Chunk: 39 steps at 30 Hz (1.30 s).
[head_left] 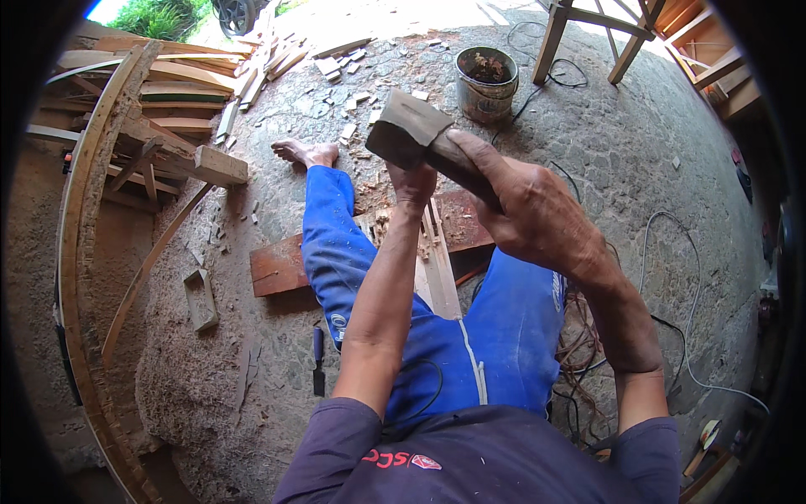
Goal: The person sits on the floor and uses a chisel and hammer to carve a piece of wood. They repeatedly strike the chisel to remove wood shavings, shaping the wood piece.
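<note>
My right hand (525, 202) grips the dark handle of a heavy hammer-like tool, its blocky head (403, 126) raised in the centre. Under that head, my left hand (411, 181) is closed, and what it holds is hidden. Below both hands, a pale, grooved wooden workpiece (441, 281) with wood chips on it runs between my legs, over a reddish-brown board (277, 269). A flat tool with a dark handle (318, 344) lies on the floor beside my left leg.
Stacked slats and a curved beam (84, 218) fill the left side. A small wooden box (201, 302) lies nearby. A bucket (484, 97) and wooden frame legs (625, 59) stand behind. Cables (688, 269) snake along the right, and offcuts (332, 67) scatter across the rough floor.
</note>
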Available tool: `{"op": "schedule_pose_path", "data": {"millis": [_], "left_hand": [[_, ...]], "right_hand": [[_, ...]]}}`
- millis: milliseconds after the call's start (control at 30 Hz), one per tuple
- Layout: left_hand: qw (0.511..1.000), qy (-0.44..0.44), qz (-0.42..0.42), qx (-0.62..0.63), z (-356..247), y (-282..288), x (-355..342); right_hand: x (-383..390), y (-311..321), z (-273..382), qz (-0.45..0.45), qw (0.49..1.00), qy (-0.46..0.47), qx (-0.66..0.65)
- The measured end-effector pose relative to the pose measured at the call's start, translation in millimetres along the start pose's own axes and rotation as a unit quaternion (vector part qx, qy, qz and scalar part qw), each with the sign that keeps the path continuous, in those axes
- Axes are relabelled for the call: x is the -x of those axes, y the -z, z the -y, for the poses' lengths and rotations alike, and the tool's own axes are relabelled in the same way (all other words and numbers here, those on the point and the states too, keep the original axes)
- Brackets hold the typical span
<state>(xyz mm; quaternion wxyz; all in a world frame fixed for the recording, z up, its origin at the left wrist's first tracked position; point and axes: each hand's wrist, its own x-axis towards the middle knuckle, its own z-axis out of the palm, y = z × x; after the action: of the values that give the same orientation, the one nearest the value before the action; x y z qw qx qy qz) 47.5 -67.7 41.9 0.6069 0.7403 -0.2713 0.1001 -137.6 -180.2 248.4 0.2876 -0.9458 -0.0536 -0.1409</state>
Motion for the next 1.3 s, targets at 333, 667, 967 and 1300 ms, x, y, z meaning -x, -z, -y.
{"op": "schedule_pose_path", "data": {"millis": [333,667,967,1300], "left_hand": [[0.999,-0.035,-0.002,0.003,-14,1,16],[0.991,0.110,0.001,0.071,-7,-2,-28],[0.992,0.096,0.052,-0.058,-22,6,0],[0.994,0.101,0.018,0.045,10,-5,-5]], "right_hand": [[-28,-9,0,0.046,0.986,-0.037,0.155],[-27,11,2,-0.027,0.999,0.027,-0.013],[-49,-11,-16,0.001,0.991,-0.022,0.130],[-19,14,4,0.038,0.999,0.010,-0.025]]}}
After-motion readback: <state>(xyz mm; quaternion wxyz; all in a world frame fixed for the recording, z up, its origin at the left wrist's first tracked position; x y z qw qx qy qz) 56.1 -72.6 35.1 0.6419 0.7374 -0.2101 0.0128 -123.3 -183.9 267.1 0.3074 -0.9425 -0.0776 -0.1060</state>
